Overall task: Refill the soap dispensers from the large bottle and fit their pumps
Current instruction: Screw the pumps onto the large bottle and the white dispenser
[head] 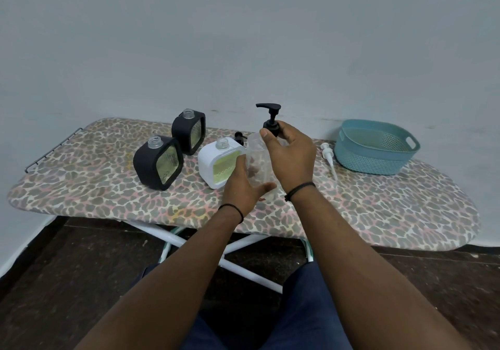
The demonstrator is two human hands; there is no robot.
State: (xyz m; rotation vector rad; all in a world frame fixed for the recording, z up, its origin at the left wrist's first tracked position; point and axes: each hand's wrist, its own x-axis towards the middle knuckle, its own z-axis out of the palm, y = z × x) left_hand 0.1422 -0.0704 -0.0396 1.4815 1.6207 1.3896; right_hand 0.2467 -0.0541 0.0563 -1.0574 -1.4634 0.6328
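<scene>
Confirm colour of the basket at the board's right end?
Teal basket, perforated walls; clearest in the head view.

Dim, flat indoor light, cool grey-blue cast, no clear source. Shadows soft and weak; darkest under the worktop point(378, 209) on the floor point(67, 282). No hard glare, only faint sheen on the clear bottle point(257, 157). Wide-angle bending: worktop edge bows, forearms stretch toward the bottom corners. Overall slightly soft, grainy.

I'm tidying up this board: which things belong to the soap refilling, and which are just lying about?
In use: clear bottle, black pump, two black dispensers, white dispenser, white pump, second black pump.
Lying about: blue basket.
</scene>
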